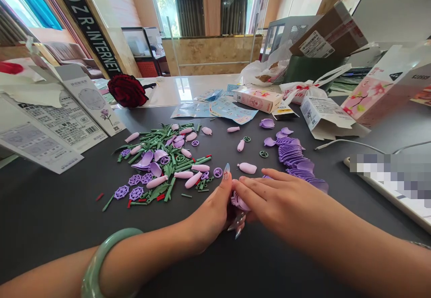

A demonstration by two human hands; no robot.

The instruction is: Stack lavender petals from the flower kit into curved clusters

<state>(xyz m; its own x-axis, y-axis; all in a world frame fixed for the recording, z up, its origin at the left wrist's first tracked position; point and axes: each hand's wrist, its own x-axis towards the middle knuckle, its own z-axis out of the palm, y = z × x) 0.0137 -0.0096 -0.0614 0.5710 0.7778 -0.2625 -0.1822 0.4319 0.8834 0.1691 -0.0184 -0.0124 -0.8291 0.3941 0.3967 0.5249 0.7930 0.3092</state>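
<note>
My left hand [215,208] is closed around a small bunch of pinkish-purple plastic petals [239,202], thumb pointing up. From the right, my right hand [279,194] presses its closed fingers over the same petals, which are mostly hidden between the hands. Just beyond lies a pale pink pod-shaped piece [248,168]. A long overlapping row of purple petals [291,152] runs behind my right hand and is partly covered by it. To the left spreads a pile of green stems [158,137], mixed with pink pods, purple wheel-shaped pieces [136,193] and small red bits.
Opened white boxes [81,109] stand at the left, near a dark red fabric rose [128,90]. Blue printed sheets [232,109] and a pink floral box [257,99] lie at the back. A white keyboard [390,190], a cable and more cartons occupy the right side.
</note>
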